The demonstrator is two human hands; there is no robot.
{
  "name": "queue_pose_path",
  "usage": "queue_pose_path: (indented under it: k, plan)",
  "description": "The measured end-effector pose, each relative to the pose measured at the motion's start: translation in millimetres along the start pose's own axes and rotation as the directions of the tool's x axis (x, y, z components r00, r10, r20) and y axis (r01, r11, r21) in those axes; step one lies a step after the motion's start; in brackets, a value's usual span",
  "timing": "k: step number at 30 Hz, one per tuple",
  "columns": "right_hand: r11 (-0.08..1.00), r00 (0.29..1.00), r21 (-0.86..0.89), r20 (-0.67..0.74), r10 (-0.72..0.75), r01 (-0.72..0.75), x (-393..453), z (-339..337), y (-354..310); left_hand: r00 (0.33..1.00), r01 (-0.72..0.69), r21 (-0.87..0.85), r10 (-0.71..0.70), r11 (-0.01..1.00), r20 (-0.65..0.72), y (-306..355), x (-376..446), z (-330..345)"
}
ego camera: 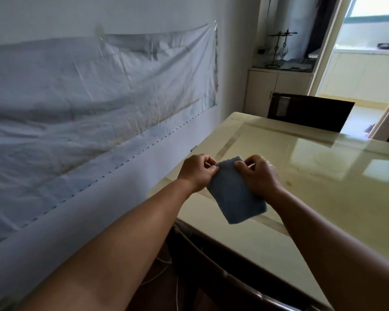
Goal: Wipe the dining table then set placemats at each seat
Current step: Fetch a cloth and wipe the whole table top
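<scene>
Cloth: blue cloth [236,194], folded, held above the glossy dining table [323,180] near its left edge.
Left hand [197,171]: pinches the cloth's top corner.
Right hand [259,172]: pinches the other top corner.

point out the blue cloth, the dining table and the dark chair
blue cloth [236,196], head view, middle of the fabric
dining table [323,198], head view, bare glossy top
dark chair [310,112], head view, backrest
</scene>
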State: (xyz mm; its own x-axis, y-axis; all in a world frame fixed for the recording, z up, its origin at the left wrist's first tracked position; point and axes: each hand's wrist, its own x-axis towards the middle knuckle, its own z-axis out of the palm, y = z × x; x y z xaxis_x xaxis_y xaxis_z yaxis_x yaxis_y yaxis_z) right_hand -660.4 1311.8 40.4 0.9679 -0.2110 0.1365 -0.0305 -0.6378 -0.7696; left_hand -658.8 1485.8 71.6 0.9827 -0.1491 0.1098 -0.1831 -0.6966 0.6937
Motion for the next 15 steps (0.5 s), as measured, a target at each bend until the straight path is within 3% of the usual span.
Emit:
queue_pose_path:
  k: [6,10,13,15]
  plan:
    - [0.98,0.98,-0.02,0.017,0.196,-0.196,52.1,123.2,-19.8,0.984,0.141,-0.075,-0.131,0.987,0.12,-116.7,75.8,-27.8]
    - [0.918,0.915,-0.015,-0.087,0.395,-0.397,71.8,170.3,-19.3,0.966,0.176,-0.155,-0.14,0.972,0.218,-166.2,118.1,-33.0]
    - [0.903,0.938,-0.261,-0.036,0.344,-0.341,74.2,193.7,-14.5,0.925,0.11,-0.086,-0.071,0.99,0.372,-195.4,129.9,-30.4]
    - [0.911,0.951,-0.372,0.173,0.257,-0.179,66.3,211.4,-15.5,0.864,0.056,-0.036,-0.03,0.998,0.502,-210.1,124.1,-25.6]
